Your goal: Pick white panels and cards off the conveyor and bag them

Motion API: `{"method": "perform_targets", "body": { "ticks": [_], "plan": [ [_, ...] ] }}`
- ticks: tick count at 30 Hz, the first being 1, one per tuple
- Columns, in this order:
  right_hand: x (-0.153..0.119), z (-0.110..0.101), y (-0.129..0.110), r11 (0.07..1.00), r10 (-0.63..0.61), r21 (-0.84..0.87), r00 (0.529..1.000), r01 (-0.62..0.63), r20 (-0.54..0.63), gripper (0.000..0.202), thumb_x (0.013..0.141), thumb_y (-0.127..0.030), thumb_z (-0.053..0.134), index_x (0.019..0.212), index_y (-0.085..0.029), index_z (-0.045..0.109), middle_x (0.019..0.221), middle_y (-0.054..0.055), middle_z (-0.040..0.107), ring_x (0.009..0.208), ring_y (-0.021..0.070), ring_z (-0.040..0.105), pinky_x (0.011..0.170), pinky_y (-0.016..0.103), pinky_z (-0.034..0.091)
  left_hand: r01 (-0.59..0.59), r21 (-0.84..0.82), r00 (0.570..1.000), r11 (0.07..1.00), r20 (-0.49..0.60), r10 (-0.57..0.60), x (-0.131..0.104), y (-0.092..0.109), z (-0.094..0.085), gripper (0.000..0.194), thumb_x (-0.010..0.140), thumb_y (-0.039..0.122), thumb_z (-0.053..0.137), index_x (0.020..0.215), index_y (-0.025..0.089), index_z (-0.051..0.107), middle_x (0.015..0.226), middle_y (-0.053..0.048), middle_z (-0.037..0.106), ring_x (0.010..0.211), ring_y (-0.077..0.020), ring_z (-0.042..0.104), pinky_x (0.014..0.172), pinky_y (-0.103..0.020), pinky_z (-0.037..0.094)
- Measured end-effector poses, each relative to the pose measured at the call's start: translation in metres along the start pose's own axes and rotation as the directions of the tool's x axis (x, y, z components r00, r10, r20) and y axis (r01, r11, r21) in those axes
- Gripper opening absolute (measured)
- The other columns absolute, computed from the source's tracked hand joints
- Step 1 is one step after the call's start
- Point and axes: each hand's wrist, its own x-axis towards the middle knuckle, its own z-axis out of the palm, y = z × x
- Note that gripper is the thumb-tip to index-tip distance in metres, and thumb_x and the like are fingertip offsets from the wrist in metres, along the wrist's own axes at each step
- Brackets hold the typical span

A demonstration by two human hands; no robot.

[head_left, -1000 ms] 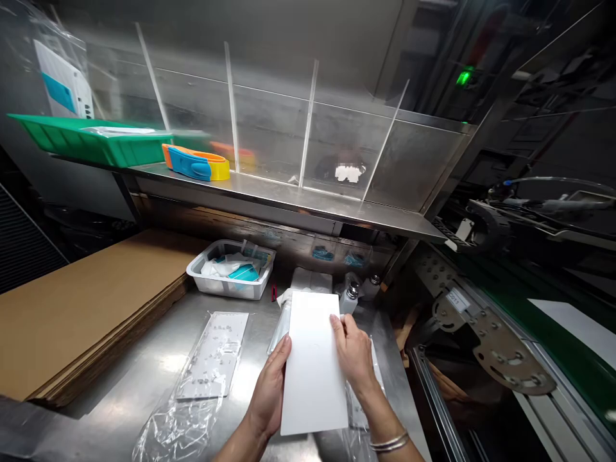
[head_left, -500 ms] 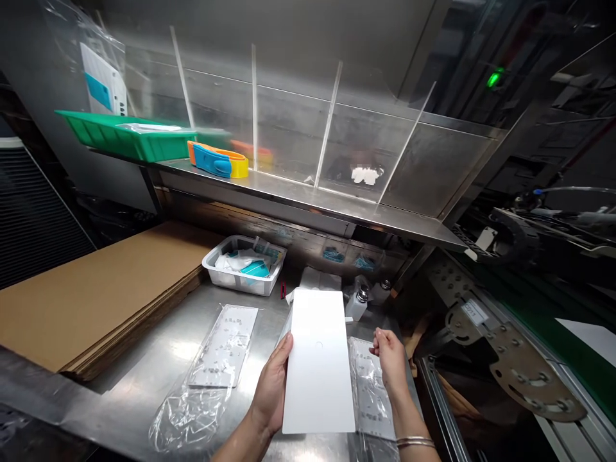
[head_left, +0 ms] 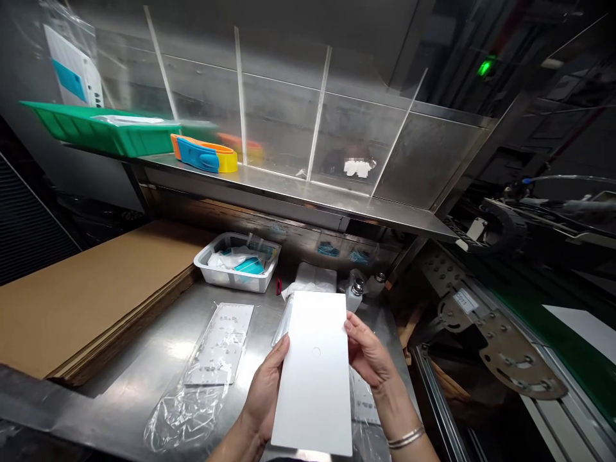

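Note:
A flat white rectangular panel (head_left: 315, 385) with a small round mark near its middle is held up in front of me. My left hand (head_left: 264, 385) grips its left edge, thumb on the front face. On the upper right edge, my right hand (head_left: 368, 350) closes with the thumb in front; its other fingers are partly behind the panel. Below the right hand, a plastic-wrapped panel (head_left: 364, 404) with grey marks lies partly hidden on the table. Another wrapped panel (head_left: 224, 346) lies to the left, its loose clear film spreading toward me.
Stacked cardboard sheets (head_left: 110, 282) lie at the left. A white bin (head_left: 235, 279) with wipes and blue pieces stands behind, and a pump bottle (head_left: 355, 295) at the back right. A shelf above holds a green tray (head_left: 129, 138) and coloured bands (head_left: 202, 157). A conveyor (head_left: 510, 282) runs at right.
My right hand has moved left from beside the panel and taken hold of its right edge. The panel has come slightly lower, still in my left hand. The view has shifted a little.

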Motion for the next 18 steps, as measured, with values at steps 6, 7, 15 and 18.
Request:
{"method": "perform_targets", "body": {
  "ticks": [6,7,15,18],
  "plan": [
    [-0.014,-0.002,-0.004,0.998,-0.012,-0.053,0.995,0.017,0.104,0.054,0.068,-0.024,0.072,0.119,-0.026,0.053,0.108,0.005,0.062,0.082,0.0147,0.062,0.065,0.023,0.049,0.072,-0.011,0.997,0.997,0.017,-0.072,-0.003,0.001,0.0,0.049,0.083,0.044,0.051,0.126,0.02,0.049,0.101,-0.012,0.069,0.095,-0.0322,0.064,0.084,-0.048,0.048],
    [-0.016,-0.002,-0.004,0.998,-0.016,-0.054,0.993,0.022,0.118,0.058,0.067,-0.022,0.073,0.12,-0.027,0.052,0.11,0.005,0.061,0.086,0.0163,0.062,0.068,0.025,0.049,0.091,-0.01,0.995,0.996,0.027,-0.091,-0.002,0.0,0.001,0.051,0.083,0.046,0.05,0.126,0.019,0.049,0.101,-0.013,0.069,0.095,-0.0328,0.064,0.084,-0.049,0.048],
    [-0.017,-0.06,0.029,0.973,-0.004,0.223,0.976,0.054,-0.219,0.033,0.071,-0.031,0.071,0.102,-0.022,0.063,0.087,0.0,0.067,0.082,0.0122,0.062,0.084,0.028,0.049,-0.092,-0.023,0.996,0.995,0.013,0.093,0.001,0.008,0.014,0.047,0.085,0.042,0.049,0.126,0.02,0.049,0.105,-0.009,0.068,0.095,-0.0295,0.064,0.088,-0.043,0.046],
    [-0.016,-0.081,0.044,0.955,0.097,0.298,0.957,-0.012,-0.273,0.011,0.072,-0.026,0.071,0.074,-0.02,0.063,0.045,-0.01,0.043,0.042,0.0042,0.044,0.067,0.023,0.053,-0.143,-0.021,0.99,0.99,-0.007,0.143,-0.002,0.011,0.011,0.047,0.085,0.043,0.049,0.127,0.021,0.049,0.106,-0.009,0.068,0.094,-0.0287,0.064,0.088,-0.042,0.045]
  ]
}}
